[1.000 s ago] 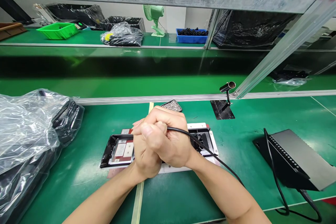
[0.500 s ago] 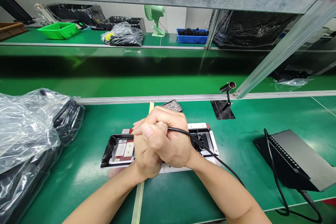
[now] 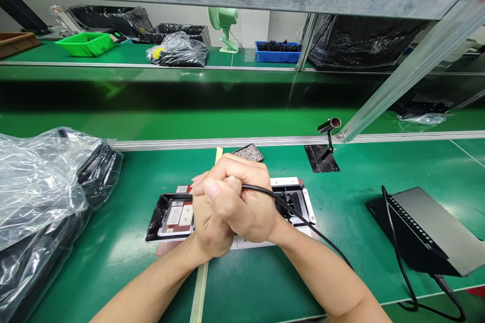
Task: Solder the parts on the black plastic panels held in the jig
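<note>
Both my hands are closed and pressed together over the middle of a long black-framed part. My right hand (image 3: 250,207) is closed around the end of a black cable (image 3: 293,210), which leaves the fist beside the thumb and runs back over my right forearm. Whatever else is inside the fist is hidden. My left hand (image 3: 212,229) is wrapped in against the right one, and its grip is hidden too. Beneath them, the black frame (image 3: 163,218) shows to the left and a black inner part (image 3: 297,204) to the right, on a white and red-brown fixture (image 3: 290,181).
A small tray of screw-like metal bits (image 3: 249,153) lies just behind my hands. To the right are a black tube on a stand (image 3: 329,125) and a dark box (image 3: 435,222) with a cable. Plastic-wrapped black parts (image 3: 56,186) fill the left. A metal rail (image 3: 227,144) runs behind.
</note>
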Demonstrator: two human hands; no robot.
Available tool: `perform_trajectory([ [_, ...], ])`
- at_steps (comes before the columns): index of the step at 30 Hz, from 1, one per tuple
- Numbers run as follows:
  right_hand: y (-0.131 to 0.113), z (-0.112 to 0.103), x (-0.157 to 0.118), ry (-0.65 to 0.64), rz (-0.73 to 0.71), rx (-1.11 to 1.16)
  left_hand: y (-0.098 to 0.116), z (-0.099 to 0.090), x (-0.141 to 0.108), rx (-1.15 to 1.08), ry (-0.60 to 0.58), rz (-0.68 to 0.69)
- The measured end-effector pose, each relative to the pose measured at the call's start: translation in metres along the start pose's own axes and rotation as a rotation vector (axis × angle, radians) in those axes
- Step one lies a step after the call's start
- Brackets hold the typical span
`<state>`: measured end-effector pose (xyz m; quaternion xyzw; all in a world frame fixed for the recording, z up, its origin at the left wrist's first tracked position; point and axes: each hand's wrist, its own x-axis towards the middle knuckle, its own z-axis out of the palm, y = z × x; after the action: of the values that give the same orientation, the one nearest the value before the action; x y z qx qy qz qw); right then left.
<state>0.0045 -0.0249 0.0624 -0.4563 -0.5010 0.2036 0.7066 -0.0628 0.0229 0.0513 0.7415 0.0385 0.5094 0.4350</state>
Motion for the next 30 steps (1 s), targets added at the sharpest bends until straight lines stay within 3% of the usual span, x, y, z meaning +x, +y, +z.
perform_trajectory([
  [14,0.0002,-0.0006,-0.0001,-0.012,0.051,-0.002,0.0002,-0.0003,-0.0040,-0.010,0.019,-0.082],
  [20,-0.0009,-0.0015,0.0000,-0.021,0.052,0.016,-0.0009,-0.0035,-0.0046,0.021,-0.050,-0.011],
  [30,0.0024,-0.0012,-0.0012,-0.024,0.030,0.003,0.0005,-0.0020,-0.0006,0.001,-0.033,-0.005],
])
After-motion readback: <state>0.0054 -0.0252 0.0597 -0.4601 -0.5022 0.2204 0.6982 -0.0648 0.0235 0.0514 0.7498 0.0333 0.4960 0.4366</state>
